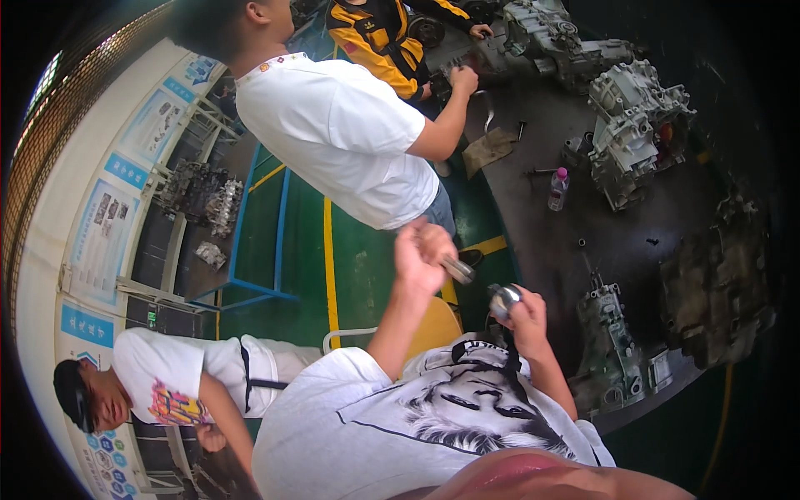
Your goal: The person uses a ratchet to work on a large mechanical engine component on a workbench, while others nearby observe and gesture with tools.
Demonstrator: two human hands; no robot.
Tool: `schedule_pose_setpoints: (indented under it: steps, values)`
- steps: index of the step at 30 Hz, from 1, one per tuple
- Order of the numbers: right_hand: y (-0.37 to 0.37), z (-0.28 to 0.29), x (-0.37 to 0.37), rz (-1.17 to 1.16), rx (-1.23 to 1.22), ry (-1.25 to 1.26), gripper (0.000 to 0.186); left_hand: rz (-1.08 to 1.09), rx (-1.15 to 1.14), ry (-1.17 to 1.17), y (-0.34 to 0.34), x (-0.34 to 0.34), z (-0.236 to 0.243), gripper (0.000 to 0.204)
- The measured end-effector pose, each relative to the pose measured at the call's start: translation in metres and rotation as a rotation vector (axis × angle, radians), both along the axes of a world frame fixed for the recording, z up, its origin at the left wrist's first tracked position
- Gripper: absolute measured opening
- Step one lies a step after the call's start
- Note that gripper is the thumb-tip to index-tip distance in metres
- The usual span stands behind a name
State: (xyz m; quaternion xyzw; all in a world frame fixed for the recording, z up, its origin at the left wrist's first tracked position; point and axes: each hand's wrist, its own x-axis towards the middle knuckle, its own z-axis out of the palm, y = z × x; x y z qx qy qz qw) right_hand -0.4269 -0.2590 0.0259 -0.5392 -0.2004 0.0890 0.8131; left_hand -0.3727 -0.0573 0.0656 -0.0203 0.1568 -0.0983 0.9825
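Observation:
My left hand [423, 252] is raised in front of my chest, fingers closed round a short metal cylinder [459, 270]. One end of the cylinder sticks out toward the right; its exact kind does not show. Lower and to the right, my right hand [530, 318] grips a shiny, rounded metal part [504, 300], thumb and fingers on its side. A small gap separates the two metal pieces. Both hands are off the table, beside the near left edge of the dark workbench [542, 250].
On the bench stand a large grey gearbox casing [629, 125], a bottle with a pink cap [558, 190] and a long metal housing [612, 342]. A person in a white shirt [333, 125] works ahead, another in yellow and black [379, 42] beyond. A third person [183, 375] is at left.

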Motion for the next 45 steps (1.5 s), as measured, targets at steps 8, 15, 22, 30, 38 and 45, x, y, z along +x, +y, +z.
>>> schedule_pose_setpoints:
  steps: [8, 15, 22, 30, 38, 45]
  values:
    - [0.006, -0.026, 0.002, 0.065, 0.121, 0.143, 0.052, -0.044, 0.113, 0.033, -0.048, -0.003, 0.001, 0.042]
    - [-0.019, -0.022, -0.021, -0.079, 0.159, 0.194, 0.051, -0.236, -0.047, 0.041, -0.055, 0.013, -0.007, 0.042]
    - [-0.046, -0.005, -0.039, -0.266, 0.169, 0.174, 0.049, -0.265, -0.046, -0.009, -0.071, 0.03, 0.001, 0.043]
    - [-0.06, -0.02, -0.053, -0.493, 0.131, 0.137, 0.052, -0.619, -0.107, 0.111, -0.156, 0.016, 0.002, 0.042]
    - [-0.042, -0.029, -0.024, -0.683, 0.264, 0.201, 0.054, -0.727, -0.024, 0.042, -0.175, 0.059, -0.007, 0.04]
    - [-0.014, -0.025, 0.013, -0.877, 0.065, 0.317, 0.031, -1.062, -0.21, 0.344, -0.163, 0.131, -0.038, 0.042]
